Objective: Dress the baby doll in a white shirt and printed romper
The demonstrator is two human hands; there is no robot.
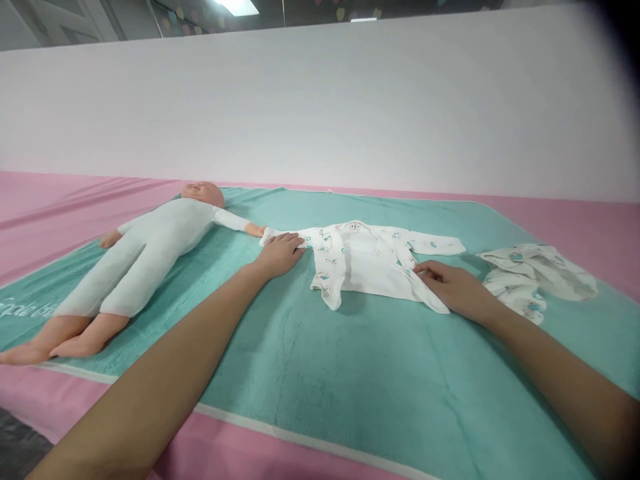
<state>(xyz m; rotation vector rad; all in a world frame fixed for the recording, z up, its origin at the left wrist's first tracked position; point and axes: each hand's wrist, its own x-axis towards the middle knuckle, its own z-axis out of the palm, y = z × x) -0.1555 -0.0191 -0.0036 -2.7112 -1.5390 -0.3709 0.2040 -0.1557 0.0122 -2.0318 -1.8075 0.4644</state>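
- Left hand [280, 256]: palm down, fingers together and slightly curled over the sleeve end of a white printed baby garment [367, 262]; the fingers cover the cuff, so cannot tell if it is gripped or just pressed
- Right hand [453, 291]: partly closed at the garment's near right edge, thumb and fingertips [423, 269] close together on the cloth, looks like a pinch, contact point partly hidden
- Garment: flat on a teal towel mat [410, 393], mid-mat, between the doll and the bundle
- Garment direction: neck and small label [355, 227] point to the far side, hem to the person; sleeves spread sideways, so the long axis runs sleeve to sleeve, roughly left-right across the mat
- Label print too small to read; small teal prints on the cloth hard to make out
- Baby doll [155, 243]: on its back in a pale suit, head far, bare feet toward the lower left, body on a diagonal; its outstretched arm reaches the garment's left sleeve, doll hand [255, 230] just beside the cuff or touching, cannot tell
- Second printed garment [535, 277]: crumpled at the mat's right side, near the right hand, shape hidden by its folds
- Pink sheet [45, 207] under the mat; white lettering [23, 309] on the mat is cut off at the frame edge, unreadable
- Right forearm fades into the dark lower-right corner
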